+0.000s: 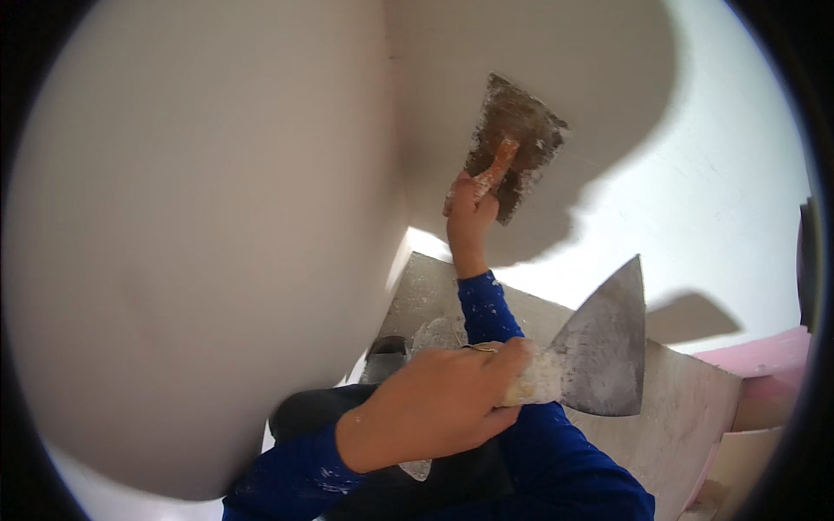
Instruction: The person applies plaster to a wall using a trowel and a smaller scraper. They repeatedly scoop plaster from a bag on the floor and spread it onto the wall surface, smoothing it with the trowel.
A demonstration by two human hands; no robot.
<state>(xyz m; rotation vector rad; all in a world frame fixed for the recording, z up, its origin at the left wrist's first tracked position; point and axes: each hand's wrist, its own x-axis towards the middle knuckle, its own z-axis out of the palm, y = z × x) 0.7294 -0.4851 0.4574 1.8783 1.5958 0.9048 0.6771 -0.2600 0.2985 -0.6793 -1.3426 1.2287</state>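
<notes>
My right hand (pixel 473 217) grips the orange-brown handle of a plastering trowel (pixel 532 122). The trowel's worn, plaster-caked blade lies against or very close to the wall beside the inner corner; exact contact I cannot tell. Nearer to me, my left hand (pixel 439 404) is closed round the whitish, plaster-crusted handle of a wide putty knife (pixel 608 347). Its grey flared blade points right, apart from the wall, and casts a shadow there. The left hand crosses in front of my right forearm. Both blue sleeves carry white specks.
A pale wall (pixel 217 217) fills the left side and meets the white wall (pixel 738 191) at a corner. Below is a greyish floor or board surface (pixel 669 408). Pink-edged boards (pixel 764 356) stand at the lower right. A dark shoe (pixel 387 352) shows near the left wall.
</notes>
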